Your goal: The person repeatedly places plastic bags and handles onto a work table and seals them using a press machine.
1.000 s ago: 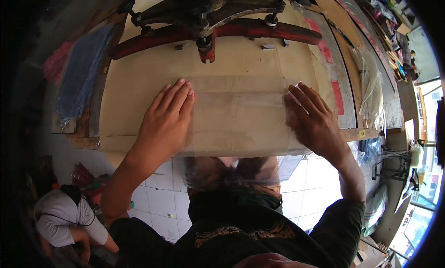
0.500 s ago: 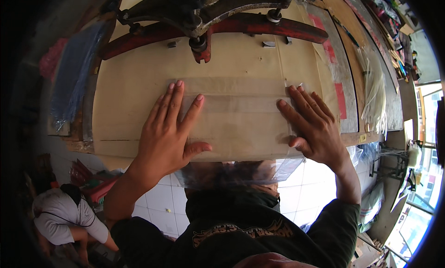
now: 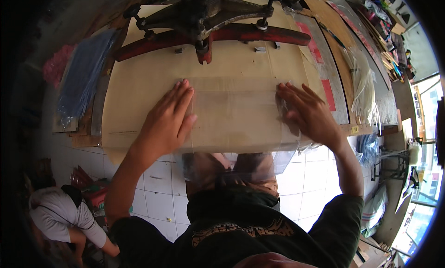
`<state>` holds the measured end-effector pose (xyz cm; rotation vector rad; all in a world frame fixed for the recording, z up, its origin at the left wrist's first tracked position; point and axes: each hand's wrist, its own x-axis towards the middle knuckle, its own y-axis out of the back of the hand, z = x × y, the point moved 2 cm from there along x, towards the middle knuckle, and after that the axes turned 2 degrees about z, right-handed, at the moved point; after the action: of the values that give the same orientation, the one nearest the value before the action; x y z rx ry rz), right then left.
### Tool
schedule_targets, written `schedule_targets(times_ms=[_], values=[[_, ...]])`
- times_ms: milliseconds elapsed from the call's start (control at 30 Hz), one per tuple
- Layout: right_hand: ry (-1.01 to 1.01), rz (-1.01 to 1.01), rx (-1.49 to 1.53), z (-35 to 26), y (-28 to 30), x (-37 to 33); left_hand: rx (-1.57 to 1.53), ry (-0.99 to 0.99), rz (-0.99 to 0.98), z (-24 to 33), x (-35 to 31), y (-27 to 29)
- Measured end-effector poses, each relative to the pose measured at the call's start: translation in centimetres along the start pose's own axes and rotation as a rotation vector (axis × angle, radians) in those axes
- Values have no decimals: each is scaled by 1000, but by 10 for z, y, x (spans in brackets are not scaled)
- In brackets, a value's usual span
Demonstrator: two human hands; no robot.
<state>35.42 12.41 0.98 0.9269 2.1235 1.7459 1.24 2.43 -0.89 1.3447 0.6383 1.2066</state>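
Observation:
A clear plastic sheet (image 3: 236, 110) lies over the tan paper on the worktable, and its near part hangs over the front edge. My left hand (image 3: 168, 117) rests along the sheet's left side with the fingers stretched out close together, the thumb lying near them. At the sheet's right side is my right hand (image 3: 309, 114), fingers extended and slightly raised, its thumb pointing inward and a little blurred. Neither hand grips anything I can see. Just beyond the sheet, a red curved bar (image 3: 259, 33) hangs from a dark metal press arm (image 3: 232, 11).
Small metal blocks (image 3: 260, 49) lie under the bar. Bluish plastic sheets (image 3: 85, 75) are stacked at the left, and pale plastic strips (image 3: 363, 89) lie at the right. A person in a light shirt (image 3: 58, 212) bends down at the lower left, near red items on the tiled floor.
Both hands have drawn inward toward the sheet's sides. Their spread fingers have come closer together. The whole view has shifted slightly.

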Motion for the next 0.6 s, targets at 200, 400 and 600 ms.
schedule_targets(times_ms=[200, 400, 600], values=[[-55, -5, 189, 14, 3, 31, -161, 113, -165, -12, 30, 26], [20, 56, 106, 22, 2, 43, -278, 165, -271, -31, 50, 28], [-32, -30, 73, 25, -3, 46, -355, 163, -147, -45, 47, 18]])
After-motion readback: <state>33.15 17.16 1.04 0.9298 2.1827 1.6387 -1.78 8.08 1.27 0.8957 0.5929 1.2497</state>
